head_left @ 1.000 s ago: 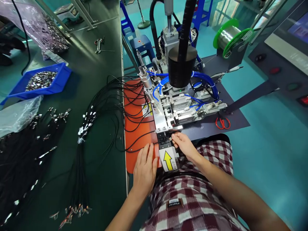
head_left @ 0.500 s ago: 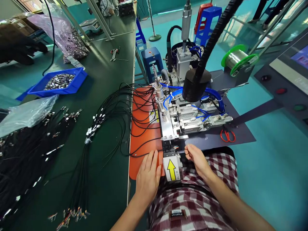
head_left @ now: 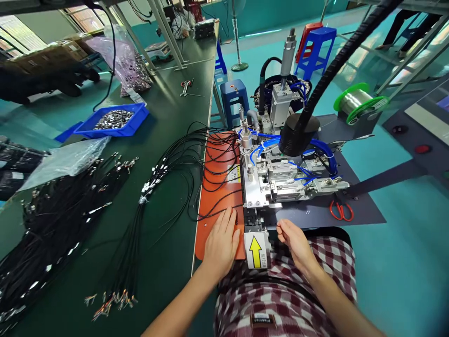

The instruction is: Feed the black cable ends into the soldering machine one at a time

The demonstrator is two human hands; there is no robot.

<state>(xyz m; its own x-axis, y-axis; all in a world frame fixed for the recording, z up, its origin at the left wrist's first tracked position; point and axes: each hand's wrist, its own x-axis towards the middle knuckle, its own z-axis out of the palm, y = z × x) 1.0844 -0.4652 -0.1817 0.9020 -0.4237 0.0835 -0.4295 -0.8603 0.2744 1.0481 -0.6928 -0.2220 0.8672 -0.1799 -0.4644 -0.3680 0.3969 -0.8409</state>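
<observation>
My left hand (head_left: 221, 243) lies flat, fingers stretched, on the orange plate (head_left: 205, 241) beside the machine (head_left: 252, 196). Its fingertips are close to a black cable (head_left: 213, 216) that runs across the plate to the machine. Right of the yellow-arrow label (head_left: 256, 251), my right hand (head_left: 294, 241) is closed, thumb and fingers pressed together; whether anything is between them is hidden. Between the hands, a black fixture (head_left: 253, 225) sits at the machine's near end. Several more black cables (head_left: 192, 140) reach the machine from a tied bundle (head_left: 143, 199) on the bench.
On the dark bench lie a heap of black cables (head_left: 52, 220), a blue tray (head_left: 136, 124) of small metal parts and a plastic bag (head_left: 70, 161). Red-handled scissors (head_left: 340, 211) rest right of the machine. A black flexible arm (head_left: 326, 89) hangs over it; a green wire spool (head_left: 361, 104) stands behind.
The cable whose coloured wire end lay on the near fixture has moved forward to the machine, and that fixture is bare. My view has swung left; both hands keep nearly the same pose.
</observation>
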